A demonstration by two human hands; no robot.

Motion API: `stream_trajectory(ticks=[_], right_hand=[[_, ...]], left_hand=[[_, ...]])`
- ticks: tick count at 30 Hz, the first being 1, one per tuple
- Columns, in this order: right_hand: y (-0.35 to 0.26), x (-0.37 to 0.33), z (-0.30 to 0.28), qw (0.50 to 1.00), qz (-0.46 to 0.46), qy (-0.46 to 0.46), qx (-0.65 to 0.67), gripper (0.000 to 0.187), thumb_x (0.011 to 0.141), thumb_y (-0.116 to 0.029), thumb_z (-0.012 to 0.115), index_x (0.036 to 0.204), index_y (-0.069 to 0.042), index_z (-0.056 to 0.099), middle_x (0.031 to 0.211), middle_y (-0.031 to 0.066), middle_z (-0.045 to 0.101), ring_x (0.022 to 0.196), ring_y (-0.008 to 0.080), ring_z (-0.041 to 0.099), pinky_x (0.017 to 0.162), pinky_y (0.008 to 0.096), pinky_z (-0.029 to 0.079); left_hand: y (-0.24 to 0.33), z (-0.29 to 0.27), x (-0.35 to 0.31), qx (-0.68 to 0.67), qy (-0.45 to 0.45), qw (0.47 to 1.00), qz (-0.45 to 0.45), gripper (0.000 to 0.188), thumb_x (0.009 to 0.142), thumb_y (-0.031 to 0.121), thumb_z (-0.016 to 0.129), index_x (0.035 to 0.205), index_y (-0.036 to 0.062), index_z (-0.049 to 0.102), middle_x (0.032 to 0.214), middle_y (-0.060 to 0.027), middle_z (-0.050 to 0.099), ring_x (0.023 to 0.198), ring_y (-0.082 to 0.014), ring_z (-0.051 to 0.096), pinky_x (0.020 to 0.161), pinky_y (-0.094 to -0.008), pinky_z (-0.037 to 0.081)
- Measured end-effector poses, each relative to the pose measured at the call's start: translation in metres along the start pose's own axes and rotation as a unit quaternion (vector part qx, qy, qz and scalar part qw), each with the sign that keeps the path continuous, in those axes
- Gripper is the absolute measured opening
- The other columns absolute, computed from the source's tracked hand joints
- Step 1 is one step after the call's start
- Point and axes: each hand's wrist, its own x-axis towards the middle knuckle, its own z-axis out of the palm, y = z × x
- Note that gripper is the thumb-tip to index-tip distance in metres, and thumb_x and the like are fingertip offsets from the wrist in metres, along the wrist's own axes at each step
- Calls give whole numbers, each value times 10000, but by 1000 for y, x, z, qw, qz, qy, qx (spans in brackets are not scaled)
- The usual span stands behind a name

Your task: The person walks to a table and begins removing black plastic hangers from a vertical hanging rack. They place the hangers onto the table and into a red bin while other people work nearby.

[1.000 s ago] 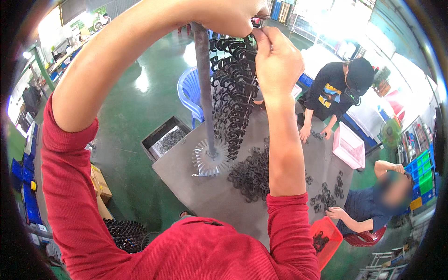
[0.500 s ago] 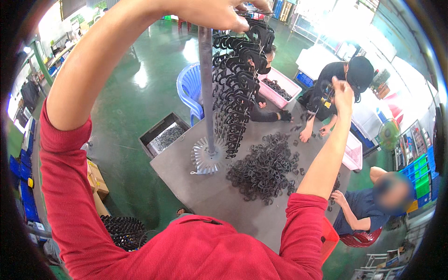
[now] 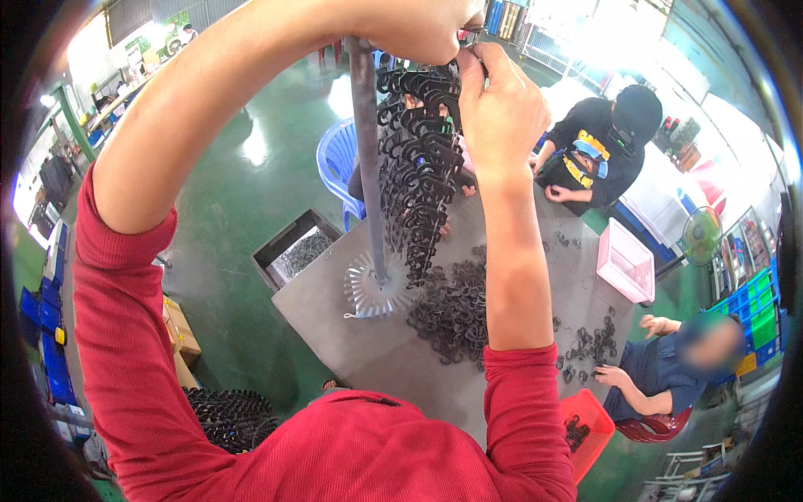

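My left hand [image 3: 422,29] is curled shut at the top of the view, beside the upper end of a grey upright pole [image 3: 368,167]; what its fingers grip is hidden. Touching or nearly touching it, my right hand [image 3: 503,109] pinches a black C-shaped piece, mostly covered by the fingers. Below both hands hang long strings of black C-shaped pieces [image 3: 414,159], close beside the pole. A finned round metal base [image 3: 360,293] carries the pole on the grey table [image 3: 335,335]. Right of the base lies a heap of the same black pieces [image 3: 447,314], partly behind my right forearm.
Two co-workers [image 3: 598,142] [image 3: 661,376] sit at the right side; another is mostly hidden behind the strings. A pink bin [image 3: 627,280] and a red bin [image 3: 600,431] stand at the table's right. At left are a blue chair [image 3: 335,155] and a dark crate [image 3: 266,255].
My right hand has moved left from the table's far right to the top of the strings, beside my left hand. The far co-worker has sat back from the table.
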Motion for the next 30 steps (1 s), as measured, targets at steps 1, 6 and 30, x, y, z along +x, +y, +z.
stream_trajectory(ticks=[1,6,30], right_hand=[[1,-1,2,1000,-3,8,-7,209,801,-294,677,862,-96,643,647,10,614,517,189,579,495,324,451],[31,4,-18,782,322,-189,499,177,848,-196,651,898,-33,695,633,-29,605,495,5,385,443,176,275],[-5,4,-4,999,26,-45,1,246,807,-379,662,897,-150,648,710,19,655,536,182,567,547,335,445]], left_hand=[[0,0,1,-1,-9,1000,-6,212,661,39,492,796,-49,631,703,-238,618,681,-382,617,612,-421,500],[-6,3,-18,-45,46,997,41,385,670,18,479,1029,-53,598,869,-257,629,821,-375,620,750,-406,500],[-11,-4,-2,17,-33,999,19,231,669,93,509,809,-55,619,784,-264,619,736,-373,622,667,-421,511]])
